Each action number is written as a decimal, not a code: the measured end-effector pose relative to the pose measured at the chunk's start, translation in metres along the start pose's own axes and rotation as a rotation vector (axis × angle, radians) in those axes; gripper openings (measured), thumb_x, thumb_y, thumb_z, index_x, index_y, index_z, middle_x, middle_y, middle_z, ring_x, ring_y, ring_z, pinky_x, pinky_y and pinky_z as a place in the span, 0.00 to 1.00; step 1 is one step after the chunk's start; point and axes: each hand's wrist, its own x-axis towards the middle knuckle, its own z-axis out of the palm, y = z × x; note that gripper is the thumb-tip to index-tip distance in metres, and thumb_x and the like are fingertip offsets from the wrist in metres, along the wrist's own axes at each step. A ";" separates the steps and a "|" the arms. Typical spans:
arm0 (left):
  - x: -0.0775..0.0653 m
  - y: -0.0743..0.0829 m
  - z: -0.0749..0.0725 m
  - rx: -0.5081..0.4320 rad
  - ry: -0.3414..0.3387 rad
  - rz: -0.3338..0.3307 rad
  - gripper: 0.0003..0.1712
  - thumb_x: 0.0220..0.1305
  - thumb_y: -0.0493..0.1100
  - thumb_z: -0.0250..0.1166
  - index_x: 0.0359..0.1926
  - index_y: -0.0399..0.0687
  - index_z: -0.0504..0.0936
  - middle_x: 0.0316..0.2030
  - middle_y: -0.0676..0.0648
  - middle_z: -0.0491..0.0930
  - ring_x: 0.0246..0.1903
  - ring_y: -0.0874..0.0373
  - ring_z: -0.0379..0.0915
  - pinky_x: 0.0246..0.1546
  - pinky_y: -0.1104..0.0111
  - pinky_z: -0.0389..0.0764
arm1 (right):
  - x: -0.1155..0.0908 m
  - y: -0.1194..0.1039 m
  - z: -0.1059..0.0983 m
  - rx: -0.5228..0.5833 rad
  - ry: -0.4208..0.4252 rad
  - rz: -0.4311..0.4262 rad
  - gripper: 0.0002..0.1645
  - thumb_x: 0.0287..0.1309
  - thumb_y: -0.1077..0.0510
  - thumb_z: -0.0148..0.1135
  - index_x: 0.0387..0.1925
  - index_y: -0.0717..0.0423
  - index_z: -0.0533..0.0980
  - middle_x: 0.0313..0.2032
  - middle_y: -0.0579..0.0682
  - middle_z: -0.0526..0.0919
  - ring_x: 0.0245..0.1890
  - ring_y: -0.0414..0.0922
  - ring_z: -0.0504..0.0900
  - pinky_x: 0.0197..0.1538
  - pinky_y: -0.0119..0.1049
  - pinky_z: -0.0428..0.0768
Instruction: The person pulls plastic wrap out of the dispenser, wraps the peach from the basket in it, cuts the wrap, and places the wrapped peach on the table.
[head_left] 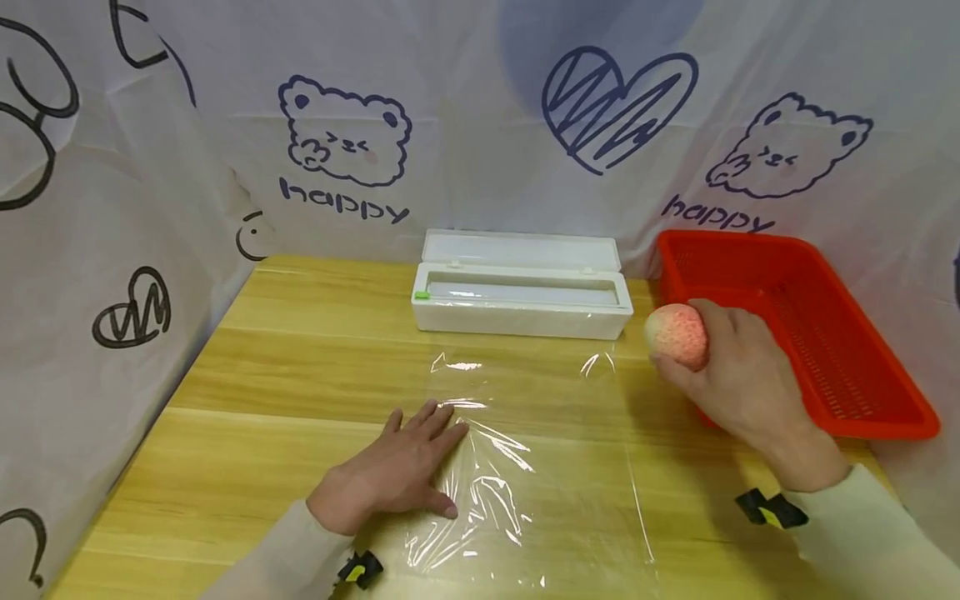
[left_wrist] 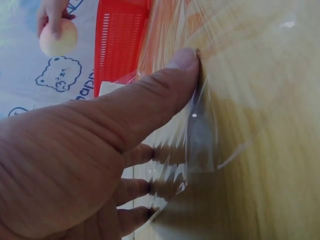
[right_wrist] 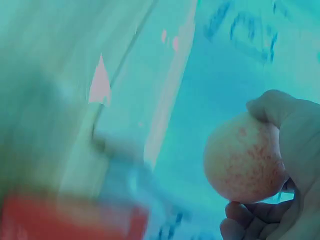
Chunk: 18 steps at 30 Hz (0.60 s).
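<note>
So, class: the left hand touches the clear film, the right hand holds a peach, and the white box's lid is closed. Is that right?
Not quite: the lid of the white box is open, as the head view shows. The left hand touches the film and the right hand holds a peach.

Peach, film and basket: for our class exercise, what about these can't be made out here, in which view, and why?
Peach, palm side: head view, hidden by the right hand.
Clear film, left edge: head view, partly covered by the left hand.
Red basket, full outline: right wrist view, blurred and cut off by the bottom edge.
</note>
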 end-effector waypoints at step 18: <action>0.000 -0.002 -0.001 -0.038 0.005 -0.006 0.63 0.53 0.67 0.79 0.81 0.46 0.62 0.82 0.35 0.52 0.82 0.33 0.44 0.75 0.29 0.51 | -0.087 -0.119 0.064 0.137 -0.421 -0.354 0.38 0.51 0.27 0.75 0.53 0.46 0.77 0.40 0.40 0.79 0.32 0.37 0.79 0.37 0.35 0.81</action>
